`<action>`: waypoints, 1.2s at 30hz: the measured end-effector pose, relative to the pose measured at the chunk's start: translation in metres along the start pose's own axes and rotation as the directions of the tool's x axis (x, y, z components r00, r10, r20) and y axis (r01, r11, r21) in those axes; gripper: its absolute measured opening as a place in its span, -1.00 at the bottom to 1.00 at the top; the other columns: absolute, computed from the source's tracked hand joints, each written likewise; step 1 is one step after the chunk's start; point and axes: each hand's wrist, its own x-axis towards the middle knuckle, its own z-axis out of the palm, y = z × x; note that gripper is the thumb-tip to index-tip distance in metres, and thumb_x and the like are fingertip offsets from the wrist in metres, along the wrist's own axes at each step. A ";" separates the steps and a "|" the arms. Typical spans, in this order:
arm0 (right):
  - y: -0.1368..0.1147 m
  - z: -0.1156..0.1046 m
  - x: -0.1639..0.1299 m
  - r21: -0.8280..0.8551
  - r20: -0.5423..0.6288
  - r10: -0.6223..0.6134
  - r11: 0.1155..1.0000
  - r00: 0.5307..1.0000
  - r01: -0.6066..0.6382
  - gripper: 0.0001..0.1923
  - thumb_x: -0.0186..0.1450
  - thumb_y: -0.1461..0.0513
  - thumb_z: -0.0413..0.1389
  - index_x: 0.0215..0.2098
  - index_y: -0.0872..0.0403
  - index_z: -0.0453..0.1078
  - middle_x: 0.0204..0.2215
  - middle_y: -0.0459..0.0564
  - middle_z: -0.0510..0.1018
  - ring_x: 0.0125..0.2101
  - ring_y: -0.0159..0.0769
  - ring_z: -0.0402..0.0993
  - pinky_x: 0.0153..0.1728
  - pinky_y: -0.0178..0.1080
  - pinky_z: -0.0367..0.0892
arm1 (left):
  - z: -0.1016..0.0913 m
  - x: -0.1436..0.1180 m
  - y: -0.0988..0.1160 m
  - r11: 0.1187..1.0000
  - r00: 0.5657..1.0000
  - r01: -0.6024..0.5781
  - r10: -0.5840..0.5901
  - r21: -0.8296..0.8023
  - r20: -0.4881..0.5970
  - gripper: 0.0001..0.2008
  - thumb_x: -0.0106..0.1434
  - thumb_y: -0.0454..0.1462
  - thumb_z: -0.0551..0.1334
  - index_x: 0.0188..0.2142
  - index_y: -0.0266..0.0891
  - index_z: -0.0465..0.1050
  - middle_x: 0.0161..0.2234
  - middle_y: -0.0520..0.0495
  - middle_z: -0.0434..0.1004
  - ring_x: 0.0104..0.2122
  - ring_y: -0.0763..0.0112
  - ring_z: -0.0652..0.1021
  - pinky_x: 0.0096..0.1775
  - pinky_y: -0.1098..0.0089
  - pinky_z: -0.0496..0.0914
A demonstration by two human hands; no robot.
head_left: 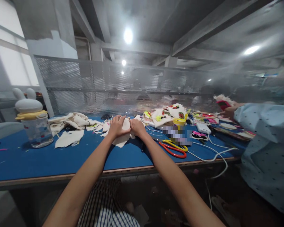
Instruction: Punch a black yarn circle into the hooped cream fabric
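An off-white piece of cloth [122, 140] is between my two hands above the blue table, its lower corner hanging toward me. My left hand [117, 126] grips its left side, with the fingers bent over the top. Closed at the cloth's right edge is my right hand [137, 127]; its fingertips are partly hidden. Scissors with red and yellow handles [176, 152] lie just right of my right forearm, their blades pointing toward my hand. More off-white cloth [73, 120] is heaped to the left, with a flat cut piece [69, 138] in front of it.
A rabbit-eared water bottle [38, 129] stands at the left. Embroidered cloth pieces [167, 115], a yellow cup [179, 122] and a white cable [217, 154] lie to the right. A person in a dotted light-blue sleeve [262, 132] sits at the right. A perforated metal screen [104, 85] backs the table [85, 160].
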 end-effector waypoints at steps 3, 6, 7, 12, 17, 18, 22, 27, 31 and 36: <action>0.002 0.005 0.004 0.286 -0.064 0.018 0.958 0.998 0.001 -0.66 0.38 0.25 -0.18 -0.46 0.11 0.32 -0.45 0.05 0.50 -0.39 -0.29 0.38 -0.36 -0.31 0.17 | -0.003 0.000 0.001 1.000 1.000 -0.006 0.006 -0.007 -0.015 -0.28 0.03 0.02 0.26 0.14 -0.23 0.24 0.08 -0.31 0.21 0.06 -0.03 0.28 0.06 0.08 0.18; 0.004 0.011 0.007 0.669 -0.022 0.087 0.742 0.996 -0.050 -0.61 0.37 0.24 -0.21 -0.63 0.04 0.09 -0.69 -0.16 0.24 -0.59 -0.40 0.19 -0.49 -0.35 0.11 | -0.004 0.001 0.001 0.999 0.999 -0.011 0.010 -0.040 -0.043 -0.27 0.03 0.02 0.26 0.14 -0.25 0.23 0.07 -0.30 0.22 0.05 0.01 0.28 0.08 0.13 0.17; 0.004 0.011 0.008 0.740 0.016 0.096 0.668 0.995 -0.076 -0.60 0.37 0.22 -0.22 -0.64 0.03 0.03 -0.72 -0.19 0.14 -0.64 -0.41 0.11 -0.53 -0.35 0.07 | -0.003 0.002 0.001 0.999 0.999 -0.011 0.009 -0.048 -0.046 -0.27 0.03 0.02 0.26 0.14 -0.26 0.23 0.07 -0.29 0.22 0.05 0.03 0.29 0.08 0.14 0.17; 0.005 0.009 0.003 0.555 -0.061 0.090 0.831 0.994 -0.041 -0.61 0.34 0.19 -0.11 -0.64 0.07 0.15 -0.66 -0.14 0.28 -0.58 -0.41 0.17 -0.50 -0.35 0.02 | 0.000 0.002 -0.002 0.999 1.000 -0.002 0.003 -0.040 0.006 -0.29 0.02 0.00 0.27 0.13 -0.24 0.24 0.05 -0.29 0.23 0.04 0.02 0.31 0.07 0.12 0.19; 0.004 0.004 -0.002 0.171 -0.101 0.033 0.985 0.994 -0.015 -0.68 0.38 0.15 -0.10 -0.37 0.13 0.39 -0.43 0.04 0.53 -0.42 -0.32 0.36 -0.42 -0.32 0.04 | -0.001 0.002 -0.001 1.000 1.000 0.005 -0.004 -0.014 0.028 -0.30 0.04 0.01 0.26 0.13 -0.24 0.24 0.05 -0.30 0.22 0.03 -0.01 0.31 0.05 0.09 0.20; 0.004 0.003 -0.003 0.138 -0.093 0.030 0.990 0.995 -0.017 -0.67 0.39 0.17 -0.13 -0.35 0.14 0.41 -0.40 0.06 0.54 -0.39 -0.31 0.38 -0.40 -0.31 0.04 | -0.001 0.002 -0.001 1.000 1.000 0.002 -0.001 -0.020 0.026 -0.30 0.04 0.01 0.26 0.13 -0.24 0.24 0.04 -0.30 0.23 0.02 0.00 0.32 0.05 0.10 0.20; 0.003 0.002 -0.001 0.109 -0.081 0.042 0.994 0.996 -0.033 -0.66 0.39 0.18 -0.14 -0.36 0.14 0.41 -0.39 0.10 0.54 -0.37 -0.27 0.39 -0.37 -0.30 0.07 | -0.002 0.001 0.000 1.000 1.000 -0.011 0.011 -0.022 0.013 -0.33 0.04 -0.01 0.26 0.12 -0.19 0.25 0.06 -0.28 0.22 0.04 -0.01 0.30 0.04 0.08 0.20; 0.004 0.011 0.006 0.526 -0.133 0.149 0.849 0.980 -0.058 -0.62 0.31 0.22 -0.09 -0.67 0.07 0.16 -0.63 -0.11 0.34 -0.51 -0.39 0.25 -0.44 -0.34 0.07 | -0.002 0.003 -0.001 1.000 1.000 -0.022 0.022 -0.006 -0.012 -0.30 0.03 0.01 0.27 0.13 -0.18 0.23 0.08 -0.28 0.21 0.06 -0.01 0.28 0.06 0.10 0.18; 0.003 0.019 0.009 0.861 -0.018 0.260 0.495 0.966 -0.117 -0.59 0.27 0.22 -0.07 -0.73 0.04 0.02 -0.77 -0.21 0.07 -0.66 -0.46 0.04 -0.57 -0.36 0.01 | -0.002 0.003 0.000 0.999 0.999 -0.030 0.030 -0.013 -0.040 -0.29 0.03 0.01 0.26 0.13 -0.22 0.24 0.07 -0.29 0.22 0.06 -0.01 0.29 0.07 0.12 0.17; 0.003 0.020 0.008 0.935 0.139 0.223 0.291 0.965 -0.202 -0.62 0.23 0.11 0.00 -0.70 0.04 0.10 -0.81 -0.25 0.02 -0.73 -0.48 -0.06 -0.65 -0.36 -0.04 | -0.002 0.002 -0.001 1.000 1.000 -0.009 0.009 -0.005 -0.025 -0.29 0.03 0.03 0.26 0.13 -0.19 0.24 0.07 -0.28 0.22 0.06 -0.04 0.29 0.04 0.09 0.20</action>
